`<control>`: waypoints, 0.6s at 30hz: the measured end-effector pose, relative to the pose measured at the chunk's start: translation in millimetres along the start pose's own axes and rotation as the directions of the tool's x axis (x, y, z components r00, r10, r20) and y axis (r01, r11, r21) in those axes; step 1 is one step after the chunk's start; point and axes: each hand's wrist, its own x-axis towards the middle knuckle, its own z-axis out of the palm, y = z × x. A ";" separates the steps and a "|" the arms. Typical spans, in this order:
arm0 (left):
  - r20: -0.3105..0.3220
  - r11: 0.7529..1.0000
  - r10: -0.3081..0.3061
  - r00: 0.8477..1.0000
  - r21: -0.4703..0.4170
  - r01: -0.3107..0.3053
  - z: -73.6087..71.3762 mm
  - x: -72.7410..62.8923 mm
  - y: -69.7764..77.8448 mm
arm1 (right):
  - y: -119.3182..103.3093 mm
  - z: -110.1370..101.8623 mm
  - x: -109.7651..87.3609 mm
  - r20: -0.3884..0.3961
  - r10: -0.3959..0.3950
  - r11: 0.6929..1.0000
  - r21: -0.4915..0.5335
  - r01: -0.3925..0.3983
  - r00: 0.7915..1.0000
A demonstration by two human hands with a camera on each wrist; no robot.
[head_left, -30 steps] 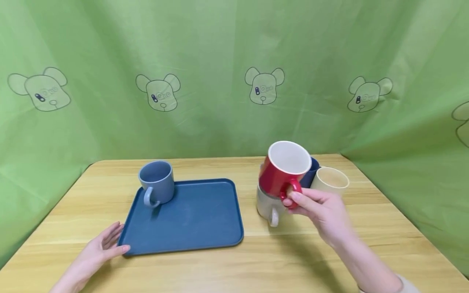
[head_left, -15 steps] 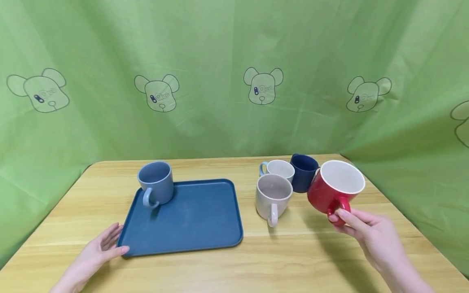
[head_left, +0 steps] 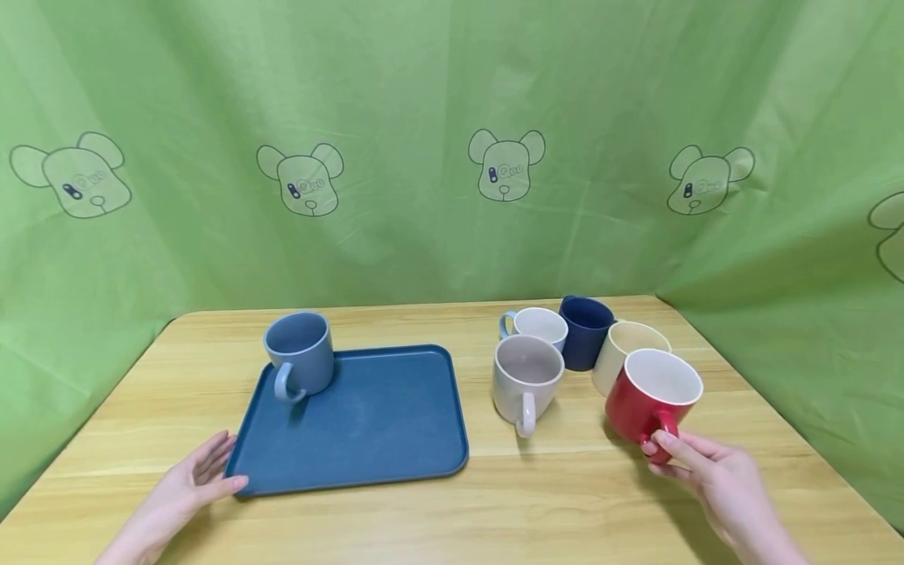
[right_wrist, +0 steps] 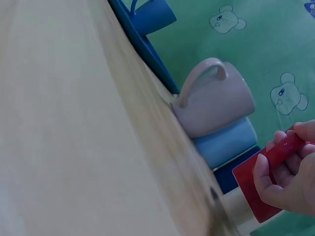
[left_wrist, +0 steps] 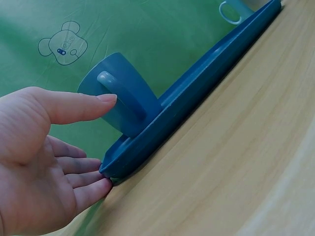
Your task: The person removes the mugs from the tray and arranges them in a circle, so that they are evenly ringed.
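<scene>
My right hand [head_left: 716,482] grips the handle of a red mug [head_left: 632,404] with a white inside. The mug is held upright, slightly tilted, low over the table at the right, overlapping a cream mug [head_left: 605,369]. In the right wrist view the fingers curl round the red handle [right_wrist: 285,150]. My left hand [head_left: 176,494] rests at the near left corner of a dark blue tray [head_left: 381,435]. Its fingertips are at the tray's edge and its thumb is stretched out, as the left wrist view shows. A greyish-blue mug [head_left: 315,362] stands on the tray's far left corner.
Right of the tray stands a light grey mug [head_left: 519,400], handle towards me. Behind it are a light blue mug [head_left: 558,343] with a white inside and a navy mug [head_left: 582,345]. A green curtain [head_left: 402,235] hangs behind the wooden table [head_left: 395,526].
My right hand has carried the red mug from over the grey mug to the right, then lowered it in front of the cream mug. The left hand and tray have stayed put.
</scene>
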 end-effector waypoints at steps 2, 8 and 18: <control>0.000 1.000 0.002 1.000 0.000 -0.002 0.1 -0.2 0.1 | -6.7 8.5 -4.9 -0.002 -0.012 1.000 0.016 0.012 1.000; -0.001 1.000 0.019 1.000 -0.004 -0.019 0.6 -0.5 -1.1 | -9.6 15.4 -9.8 0.014 -0.023 0.999 0.047 0.022 1.000; -0.002 1.000 0.020 1.000 -0.006 -0.020 1.0 -0.5 -1.7 | 0.1 8.1 -6.3 0.030 0.027 0.992 0.122 -0.031 0.999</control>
